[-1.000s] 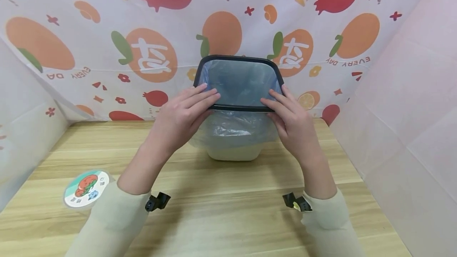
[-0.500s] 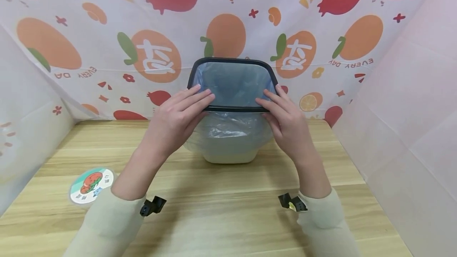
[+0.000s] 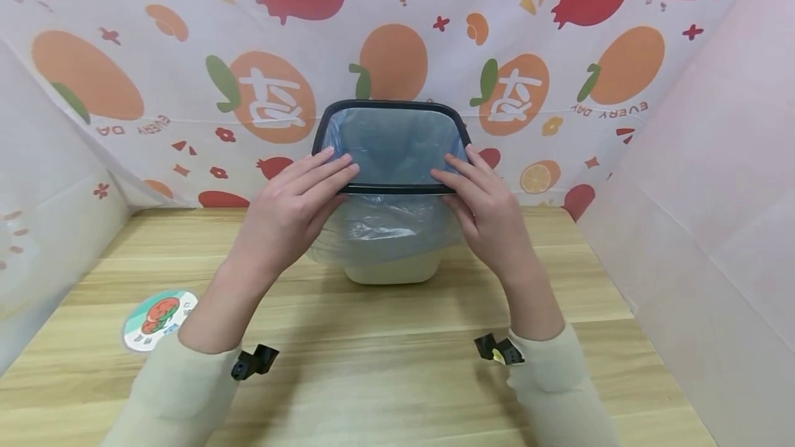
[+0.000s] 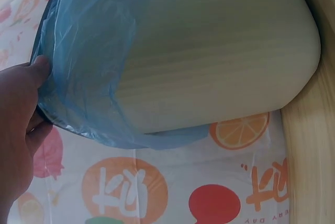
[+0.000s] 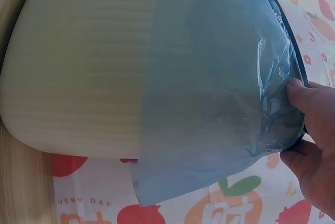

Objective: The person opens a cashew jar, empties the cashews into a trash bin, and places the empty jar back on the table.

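A cream trash can [image 3: 393,273] with ribbed sides stands upright on the wooden table. A translucent blue trash bag [image 3: 397,143] lines its inside and hangs down over the outer wall. Around the mouth runs a black rim ring [image 3: 397,190], lying over the bag. My left hand [image 3: 295,202] grips the ring's front left corner, fingers over the top and thumb below on the outside. At the front right corner my right hand [image 3: 487,209] grips the ring the same way. Both thumbs press the bag's fold in the wrist views.
A round lid-like disc [image 3: 160,319] with a tomato picture lies on the table [image 3: 373,364] at the left, partly behind the left sleeve. A fruit-print cloth [image 3: 397,5] hangs right behind the can, with pale cloth walls on both sides.
The can, with its bag and ring, has shifted a little to the left in the head view, both hands moving with it. The grip on the ring looks the same.
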Available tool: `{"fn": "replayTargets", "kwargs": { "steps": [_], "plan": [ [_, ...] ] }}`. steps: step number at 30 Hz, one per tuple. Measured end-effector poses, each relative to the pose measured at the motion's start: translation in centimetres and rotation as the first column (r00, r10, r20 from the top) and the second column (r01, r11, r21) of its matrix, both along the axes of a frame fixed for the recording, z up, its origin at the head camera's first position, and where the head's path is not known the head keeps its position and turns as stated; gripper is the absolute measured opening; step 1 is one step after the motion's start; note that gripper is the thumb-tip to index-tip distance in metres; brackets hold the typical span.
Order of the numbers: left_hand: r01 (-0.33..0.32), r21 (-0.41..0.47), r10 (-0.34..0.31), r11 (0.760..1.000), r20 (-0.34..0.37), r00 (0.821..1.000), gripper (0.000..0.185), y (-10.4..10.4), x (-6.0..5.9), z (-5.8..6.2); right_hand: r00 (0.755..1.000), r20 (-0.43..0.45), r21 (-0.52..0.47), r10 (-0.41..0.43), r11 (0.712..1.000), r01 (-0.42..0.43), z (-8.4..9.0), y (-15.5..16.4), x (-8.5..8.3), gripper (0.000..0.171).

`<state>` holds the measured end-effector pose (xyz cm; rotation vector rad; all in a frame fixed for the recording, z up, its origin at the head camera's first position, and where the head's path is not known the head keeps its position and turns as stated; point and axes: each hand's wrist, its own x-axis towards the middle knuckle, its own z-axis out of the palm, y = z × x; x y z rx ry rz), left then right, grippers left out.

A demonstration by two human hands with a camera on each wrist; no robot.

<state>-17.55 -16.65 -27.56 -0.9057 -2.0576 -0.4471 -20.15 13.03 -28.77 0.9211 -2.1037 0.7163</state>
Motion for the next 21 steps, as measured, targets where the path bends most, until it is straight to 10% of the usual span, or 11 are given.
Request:
{"fn": "replayTargets", "kwargs": {
  "steps": [21],
  "plan": [
    [-0.021, 0.062, 0.020, 0.998, 0.021, 1.000, 0.050, -1.1, 0.0, 0.0, 1.000, 0.004, 0.001, 0.024, 1.000, -0.024, 0.0, -1.5, -0.9, 0.021]
  ]
}}
